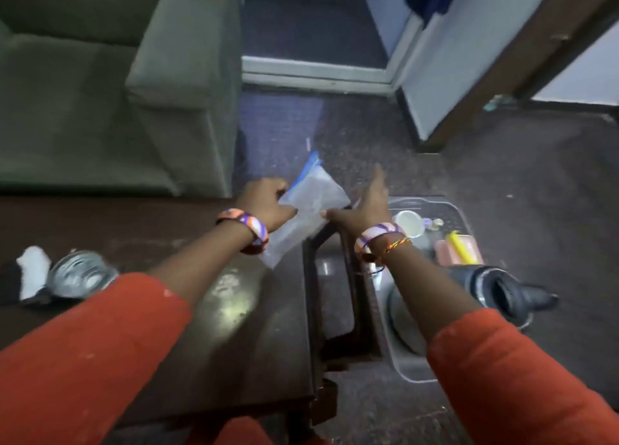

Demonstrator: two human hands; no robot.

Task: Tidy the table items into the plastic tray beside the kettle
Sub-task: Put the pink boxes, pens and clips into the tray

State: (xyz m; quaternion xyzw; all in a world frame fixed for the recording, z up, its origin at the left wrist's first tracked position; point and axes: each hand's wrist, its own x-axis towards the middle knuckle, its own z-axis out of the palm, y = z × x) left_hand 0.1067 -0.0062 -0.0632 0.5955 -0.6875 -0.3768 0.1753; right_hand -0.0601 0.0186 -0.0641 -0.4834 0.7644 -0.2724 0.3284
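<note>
A clear zip bag (310, 207) was held over the tabletop (207, 310) edge.

A glass jar (80, 274) lay at far left; the left hand (268, 203) pinched the bag, the right hand (365, 207) touched it with straight fingers; the plastic tray (455, 210) held a cup (410, 223) and a yellow item (460, 247), beside the kettle (502, 294).

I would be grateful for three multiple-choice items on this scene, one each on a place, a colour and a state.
1. Where is the tray?
A. on the sofa
B. on the floor right of the table
C. on the table

2. What colour is the bag's zip strip?
A. blue
B. red
C. green

3. How is the left hand?
A. flat on the table
B. hanging idle
C. gripping the bag

Key: 1 B, it sits below the table's edge; 2 A, blue shows at the bag's top; 3 C, its fingers curl on the bag.
</note>
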